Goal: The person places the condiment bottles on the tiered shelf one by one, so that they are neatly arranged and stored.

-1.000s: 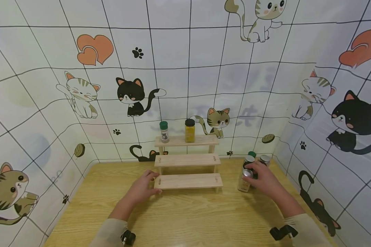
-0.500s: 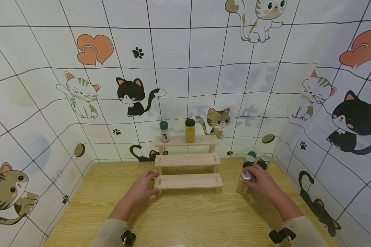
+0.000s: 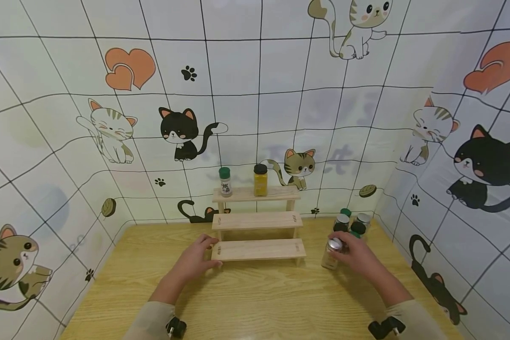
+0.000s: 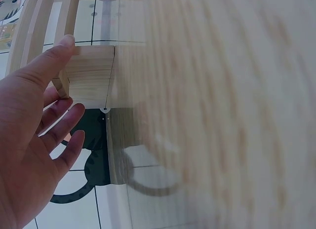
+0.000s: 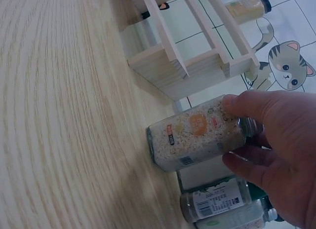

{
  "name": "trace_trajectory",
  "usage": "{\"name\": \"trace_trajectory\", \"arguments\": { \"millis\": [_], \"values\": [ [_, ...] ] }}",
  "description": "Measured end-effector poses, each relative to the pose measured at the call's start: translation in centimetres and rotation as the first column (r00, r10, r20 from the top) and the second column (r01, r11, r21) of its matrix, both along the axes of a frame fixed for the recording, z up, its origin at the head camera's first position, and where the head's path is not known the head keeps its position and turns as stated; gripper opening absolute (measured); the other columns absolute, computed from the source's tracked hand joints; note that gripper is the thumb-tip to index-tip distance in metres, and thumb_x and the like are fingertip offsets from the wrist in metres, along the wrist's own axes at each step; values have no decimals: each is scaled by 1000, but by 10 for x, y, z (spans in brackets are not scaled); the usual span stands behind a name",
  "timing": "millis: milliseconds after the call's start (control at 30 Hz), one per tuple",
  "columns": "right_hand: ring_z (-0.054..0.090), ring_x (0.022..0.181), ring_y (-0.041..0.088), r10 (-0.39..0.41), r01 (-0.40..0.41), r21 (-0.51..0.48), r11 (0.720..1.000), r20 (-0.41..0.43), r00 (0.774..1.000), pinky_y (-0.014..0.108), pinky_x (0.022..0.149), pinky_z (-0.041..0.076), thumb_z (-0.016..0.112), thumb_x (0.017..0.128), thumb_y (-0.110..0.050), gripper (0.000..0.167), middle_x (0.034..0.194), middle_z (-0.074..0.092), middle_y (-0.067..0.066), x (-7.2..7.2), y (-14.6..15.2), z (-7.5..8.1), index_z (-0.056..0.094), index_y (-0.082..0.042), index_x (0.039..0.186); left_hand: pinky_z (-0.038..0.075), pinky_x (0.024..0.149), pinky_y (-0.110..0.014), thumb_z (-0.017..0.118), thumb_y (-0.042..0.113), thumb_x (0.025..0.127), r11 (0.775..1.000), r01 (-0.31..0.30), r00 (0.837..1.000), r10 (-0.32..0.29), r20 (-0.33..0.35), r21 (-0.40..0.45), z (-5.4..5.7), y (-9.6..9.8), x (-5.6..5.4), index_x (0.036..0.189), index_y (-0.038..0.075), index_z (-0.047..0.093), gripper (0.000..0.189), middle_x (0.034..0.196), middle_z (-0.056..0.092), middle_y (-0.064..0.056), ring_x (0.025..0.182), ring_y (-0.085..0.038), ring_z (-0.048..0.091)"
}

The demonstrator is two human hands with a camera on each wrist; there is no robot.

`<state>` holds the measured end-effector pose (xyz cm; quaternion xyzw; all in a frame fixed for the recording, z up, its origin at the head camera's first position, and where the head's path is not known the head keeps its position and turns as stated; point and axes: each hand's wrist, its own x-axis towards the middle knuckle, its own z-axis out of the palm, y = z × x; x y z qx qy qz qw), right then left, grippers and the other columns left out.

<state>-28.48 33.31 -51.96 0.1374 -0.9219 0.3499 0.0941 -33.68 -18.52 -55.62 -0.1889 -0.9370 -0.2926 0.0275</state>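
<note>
My left hand (image 3: 194, 259) grips the left end of the lowest step of a three-step wooden shelf rack (image 3: 259, 250). In the left wrist view, the thumb (image 4: 61, 46) lies on one face of that step's end and the fingers curl round the other. To the right of the rack, my right hand (image 3: 361, 259) holds a clear spice jar (image 5: 195, 135) with a silver cap near its top. Pale flakes and an orange label show through the jar's side. It leans slightly; whether its base touches the table I cannot tell.
On the top step stand a green-capped shaker (image 3: 225, 183) and a yellow jar (image 3: 260, 182) with a black cap. Several more jars, including a silver-capped one (image 3: 362, 219), cluster behind my right hand. A cat-print tiled backdrop (image 3: 238, 108) rises behind the wooden table (image 3: 255, 302).
My right hand has drawn the spice jar slightly left and toward me, away from the cluster, so more caps show behind it. The left hand and rack look unmoved.
</note>
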Motion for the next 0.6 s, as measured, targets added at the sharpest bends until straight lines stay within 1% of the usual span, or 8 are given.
{"name": "trace_trajectory", "arguments": {
  "millis": [133, 233, 333, 433, 533, 600],
  "values": [
    [71, 116, 33, 22, -21, -76, 997, 13, 1000, 38, 88, 62, 87, 98, -10, 39, 132, 72, 15, 0, -2, -3, 73, -9, 135, 57, 101, -55, 95, 29, 91, 1000, 2, 1000, -2, -5, 6, 0, -1, 0, 149, 8, 66, 68, 137, 61, -4, 124, -29, 67],
    [70, 114, 27, 58, -55, -134, 989, 13, 998, 32, 86, 61, 85, 101, -15, 39, 132, 70, 11, -1, -4, -2, 73, -14, 138, 57, 102, -54, 95, 28, 91, 1000, 3, 1000, -3, -4, 10, 0, -1, 0, 148, 8, 66, 67, 137, 61, -4, 123, -29, 67],
    [69, 112, 26, 83, -81, -183, 980, 4, 997, 33, 85, 61, 83, 103, -19, 39, 133, 69, 11, -3, -8, 4, 73, -15, 140, 57, 102, -54, 95, 28, 91, 1000, 3, 1000, -3, -2, 14, 0, -1, 0, 148, 9, 67, 67, 138, 61, -4, 123, -29, 67],
    [69, 112, 28, 106, -104, -220, 970, -4, 994, 33, 84, 62, 82, 104, -18, 38, 135, 68, 15, -6, -11, 13, 73, -13, 141, 57, 102, -54, 95, 29, 91, 1000, 4, 1000, -4, 0, 13, 0, -1, 0, 148, 8, 66, 67, 138, 61, -4, 124, -29, 67],
    [70, 112, 29, 112, -115, -217, 969, -27, 993, 33, 85, 62, 81, 104, -15, 38, 136, 69, 16, -12, -15, 22, 73, -11, 141, 56, 103, -54, 95, 29, 92, 1000, 5, 1000, -5, 8, 13, 1, -1, 0, 149, 8, 66, 68, 138, 61, -4, 124, -28, 67],
    [70, 112, 29, 113, -120, -210, 970, -45, 993, 36, 87, 62, 81, 104, -13, 38, 135, 70, 15, -16, -18, 29, 74, -11, 141, 56, 103, -54, 95, 29, 92, 1000, 4, 1000, -4, 13, 13, 2, -1, 1, 149, 9, 66, 68, 138, 61, -4, 124, -29, 67]
  ]
}}
